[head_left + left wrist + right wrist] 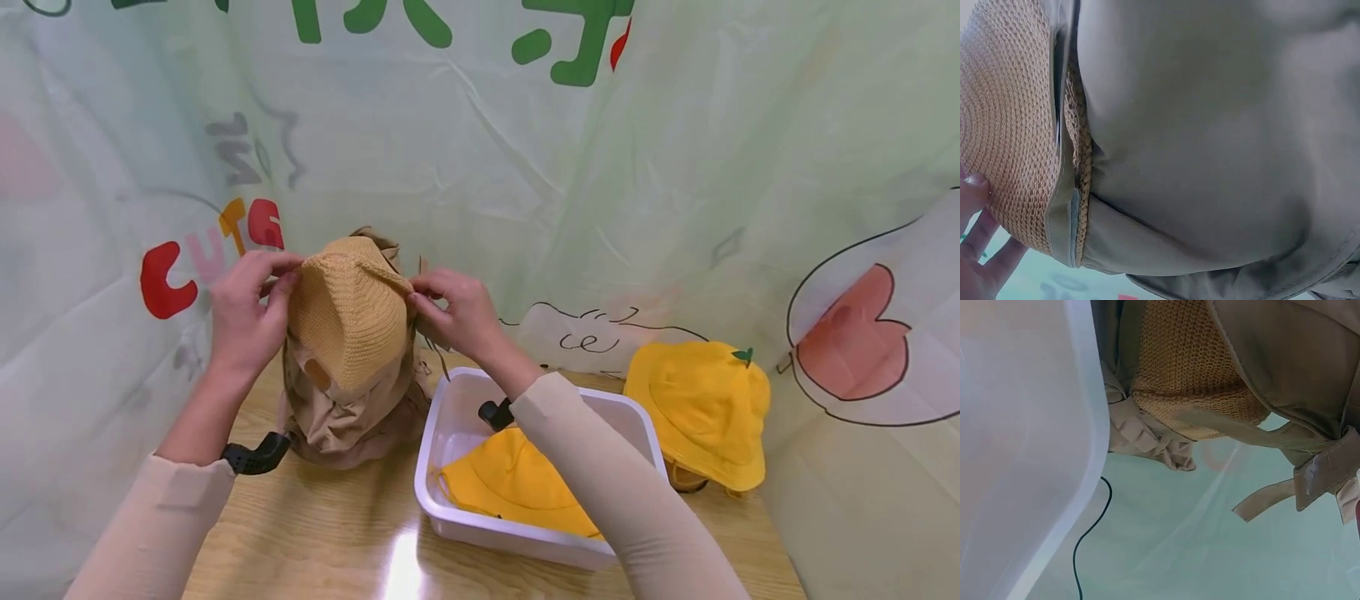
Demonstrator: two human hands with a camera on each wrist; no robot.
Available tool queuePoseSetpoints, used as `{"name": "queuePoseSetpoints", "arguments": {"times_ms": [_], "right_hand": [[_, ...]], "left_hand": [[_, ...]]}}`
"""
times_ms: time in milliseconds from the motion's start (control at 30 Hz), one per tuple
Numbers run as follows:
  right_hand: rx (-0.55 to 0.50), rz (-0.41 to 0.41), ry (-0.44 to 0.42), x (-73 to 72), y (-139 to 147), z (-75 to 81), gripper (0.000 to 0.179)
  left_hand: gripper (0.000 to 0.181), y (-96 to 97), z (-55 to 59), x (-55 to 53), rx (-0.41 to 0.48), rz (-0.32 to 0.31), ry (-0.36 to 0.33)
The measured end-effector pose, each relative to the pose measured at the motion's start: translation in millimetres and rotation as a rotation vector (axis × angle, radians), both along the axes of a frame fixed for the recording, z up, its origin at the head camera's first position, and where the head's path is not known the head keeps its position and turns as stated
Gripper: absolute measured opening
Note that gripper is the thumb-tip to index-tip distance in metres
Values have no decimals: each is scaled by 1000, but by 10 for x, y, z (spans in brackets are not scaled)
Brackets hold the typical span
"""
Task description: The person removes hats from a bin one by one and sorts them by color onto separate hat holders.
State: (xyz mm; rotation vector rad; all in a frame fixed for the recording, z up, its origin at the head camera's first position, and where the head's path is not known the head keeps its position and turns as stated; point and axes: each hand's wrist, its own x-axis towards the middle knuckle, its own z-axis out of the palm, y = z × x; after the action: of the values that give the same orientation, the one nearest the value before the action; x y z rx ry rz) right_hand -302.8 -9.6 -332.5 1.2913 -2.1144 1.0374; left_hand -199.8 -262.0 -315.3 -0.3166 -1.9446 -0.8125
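Observation:
A tan knitted hat [367, 312] hangs between both hands, over a khaki cloth item [352, 437] on the table. My left hand [251, 308] pinches its left edge with thumb and fingers. At the opposite edge, my right hand [453, 308] pinches a fold of the knit. Close up in the left wrist view, the fingers of the left hand [982, 250] lie near a woven hat [1010, 125] beside smooth khaki cloth [1204, 137]. From the right wrist, woven material [1191, 369] shows among khaki folds and a loose strap [1266, 499]; that hand is hidden there.
Right of the khaki cloth stands a white plastic bin [517, 537] with a yellow hat [517, 475] inside, partly below my right forearm. Another yellow hat [701, 408] with a green sprout sits beyond the bin. A printed curtain [450, 167] hangs behind the wooden table [315, 542].

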Motion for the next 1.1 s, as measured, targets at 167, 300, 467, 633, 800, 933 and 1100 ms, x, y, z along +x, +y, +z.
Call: {"name": "queuePoseSetpoints", "arguments": {"times_ms": [167, 300, 467, 633, 800, 933, 1100], "right_hand": [[23, -22, 2, -3, 9, -40, 15], [42, -30, 3, -16, 12, -75, 15], [59, -42, 17, -34, 19, -132, 13], [79, -55, 9, -36, 14, -194, 13], [108, -62, -6, -40, 1, -236, 14], [131, -76, 1, -50, -5, -264, 14], [152, -100, -19, -61, -3, -298, 13]], "left_hand": [[13, -29, -57, -29, -3, 4, -13], [13, -54, -102, -67, -12, 5, -20], [14, -69, -172, -109, -28, 12, -32], [13, -98, -241, -131, -39, 18, -36], [12, -133, -303, -157, -50, 24, -46], [13, -150, -348, -178, -45, 16, -64], [13, -170, -396, -222, -50, 10, -80]]}}
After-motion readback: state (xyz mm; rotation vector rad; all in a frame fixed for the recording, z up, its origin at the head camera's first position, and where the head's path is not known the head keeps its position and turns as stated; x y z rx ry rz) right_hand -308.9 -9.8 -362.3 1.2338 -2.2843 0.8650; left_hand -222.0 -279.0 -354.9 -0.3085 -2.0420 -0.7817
